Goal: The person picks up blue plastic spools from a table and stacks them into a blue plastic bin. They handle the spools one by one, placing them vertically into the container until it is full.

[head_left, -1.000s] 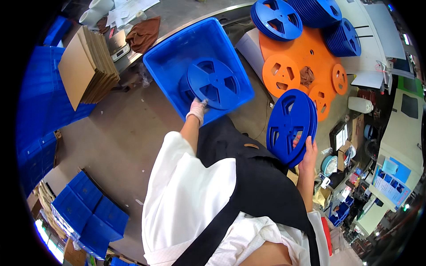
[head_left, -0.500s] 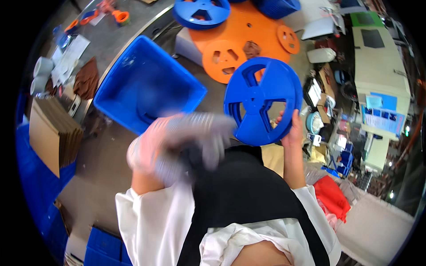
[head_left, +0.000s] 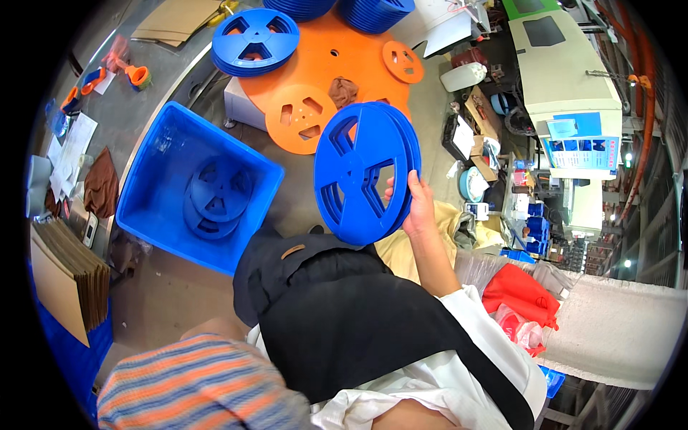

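Note:
My right hand (head_left: 419,203), bare, grips the right rim of a blue plastic reel (head_left: 351,172) with cut-out windows. Its doubled edge shows two discs with a gap between them. The reel is held tilted in front of my black apron. My left hand (head_left: 197,380) is raised close at the lower left, in an orange, grey and blue striped knit glove. Its fingers are out of sight. Below the reel's left side stands a deep blue bin (head_left: 154,143), with blue reels (head_left: 218,190) lying on its bottom.
Beyond, an orange round table (head_left: 315,54) carries stacks of blue reels (head_left: 254,39) and an orange disc (head_left: 301,123). Flat cardboard pieces (head_left: 61,287) stand at the left, beside a grey workbench (head_left: 154,68). A red bag (head_left: 519,294) lies on the right; a pale machine (head_left: 566,72) stands farther off.
My left hand has swung from beside the reel, over the bin's near edge, down and back toward me. The view has shifted, and reels inside the bin now show. My right hand keeps its hold.

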A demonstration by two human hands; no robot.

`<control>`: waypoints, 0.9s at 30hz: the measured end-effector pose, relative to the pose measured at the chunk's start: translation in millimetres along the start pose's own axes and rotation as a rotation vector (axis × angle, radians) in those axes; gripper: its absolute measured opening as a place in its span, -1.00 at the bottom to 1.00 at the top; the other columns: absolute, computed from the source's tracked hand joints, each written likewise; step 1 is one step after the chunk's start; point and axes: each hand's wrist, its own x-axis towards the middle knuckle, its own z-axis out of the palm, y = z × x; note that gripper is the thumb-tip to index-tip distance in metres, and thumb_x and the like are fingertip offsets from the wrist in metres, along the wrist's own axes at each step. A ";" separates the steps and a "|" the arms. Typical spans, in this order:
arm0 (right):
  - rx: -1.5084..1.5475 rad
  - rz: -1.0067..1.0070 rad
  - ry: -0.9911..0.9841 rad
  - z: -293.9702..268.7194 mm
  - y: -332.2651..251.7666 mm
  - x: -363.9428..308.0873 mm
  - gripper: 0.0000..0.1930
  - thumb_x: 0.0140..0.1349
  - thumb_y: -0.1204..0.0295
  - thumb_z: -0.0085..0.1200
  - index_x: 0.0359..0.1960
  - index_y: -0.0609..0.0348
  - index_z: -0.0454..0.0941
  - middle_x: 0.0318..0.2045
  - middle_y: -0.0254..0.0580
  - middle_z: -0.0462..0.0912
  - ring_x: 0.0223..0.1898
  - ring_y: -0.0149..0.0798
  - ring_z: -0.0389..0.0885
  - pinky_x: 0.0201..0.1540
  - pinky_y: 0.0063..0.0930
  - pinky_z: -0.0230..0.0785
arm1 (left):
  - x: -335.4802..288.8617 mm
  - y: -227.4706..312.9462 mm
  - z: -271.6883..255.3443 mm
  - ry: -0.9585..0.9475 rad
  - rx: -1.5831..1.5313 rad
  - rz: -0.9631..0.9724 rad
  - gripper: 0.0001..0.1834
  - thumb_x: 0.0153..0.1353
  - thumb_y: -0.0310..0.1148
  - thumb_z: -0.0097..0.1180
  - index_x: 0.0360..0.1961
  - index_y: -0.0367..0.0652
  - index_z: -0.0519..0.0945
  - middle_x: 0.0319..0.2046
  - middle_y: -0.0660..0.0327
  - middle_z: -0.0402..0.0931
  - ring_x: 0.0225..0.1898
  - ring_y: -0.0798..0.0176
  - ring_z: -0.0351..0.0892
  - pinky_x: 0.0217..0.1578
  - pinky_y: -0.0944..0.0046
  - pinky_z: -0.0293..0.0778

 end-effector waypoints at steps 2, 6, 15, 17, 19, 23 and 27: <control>0.011 0.008 -0.007 0.4 0.5 2.7 -0.57 0.41 0.05 -0.04 -0.16 0.26 0.51 -0.34 -0.12 0.65 -0.42 -0.29 0.65 -0.33 -0.38 0.58 | 1.1 2.1 2.1 0.001 0.044 0.016 -0.57 0.13 -0.27 0.19 0.00 -0.26 0.53 -0.32 0.21 0.55 -0.26 0.25 0.54 -0.16 0.22 0.46; 0.010 0.009 -0.005 2.6 -1.4 6.9 -0.57 0.40 0.05 -0.02 -0.16 0.26 0.51 -0.34 -0.12 0.65 -0.41 -0.28 0.65 -0.32 -0.36 0.58 | 3.8 -0.2 0.2 0.007 0.132 0.057 -0.59 0.14 -0.25 0.19 -0.02 -0.23 0.54 -0.34 0.22 0.54 -0.28 0.25 0.53 -0.17 0.21 0.46; 0.057 0.031 -0.010 2.4 -4.8 9.6 -0.59 0.37 0.07 0.04 -0.11 0.23 0.48 -0.32 -0.14 0.64 -0.38 -0.30 0.65 -0.30 -0.43 0.55 | 20.9 0.3 1.9 0.003 0.309 0.123 -0.64 0.15 -0.21 0.19 -0.08 -0.14 0.55 -0.37 0.23 0.53 -0.31 0.24 0.53 -0.20 0.18 0.46; 0.057 0.032 -0.006 2.5 -3.5 10.0 -0.59 0.37 0.06 0.04 -0.11 0.23 0.48 -0.32 -0.14 0.64 -0.38 -0.31 0.65 -0.29 -0.44 0.55 | 24.0 -0.4 0.4 0.005 0.339 0.131 -0.65 0.15 -0.20 0.19 -0.09 -0.12 0.55 -0.38 0.24 0.52 -0.32 0.24 0.53 -0.21 0.17 0.46; 0.053 0.033 0.010 1.1 -2.9 9.3 -0.59 0.37 0.06 0.04 -0.12 0.23 0.49 -0.32 -0.13 0.64 -0.38 -0.32 0.64 -0.29 -0.44 0.55 | 24.3 -1.7 1.1 0.003 0.363 0.145 -0.66 0.15 -0.19 0.19 -0.10 -0.11 0.55 -0.38 0.24 0.52 -0.33 0.24 0.53 -0.21 0.16 0.47; 0.069 0.021 -0.004 -0.5 -4.1 11.3 -0.59 0.37 0.07 0.04 -0.12 0.22 0.49 -0.32 -0.14 0.65 -0.39 -0.33 0.64 -0.30 -0.45 0.56 | 32.6 -4.0 2.3 -0.015 0.403 0.160 -0.68 0.16 -0.17 0.19 -0.12 -0.07 0.56 -0.40 0.25 0.51 -0.34 0.24 0.52 -0.22 0.15 0.47; 0.068 0.007 -0.005 -5.3 -5.9 14.0 -0.61 0.38 0.09 0.03 -0.13 0.22 0.49 -0.33 -0.15 0.65 -0.41 -0.35 0.63 -0.31 -0.47 0.55 | 36.1 -5.0 1.7 -0.023 0.444 0.190 -0.71 0.16 -0.15 0.19 -0.15 -0.03 0.56 -0.41 0.26 0.51 -0.36 0.24 0.52 -0.24 0.14 0.47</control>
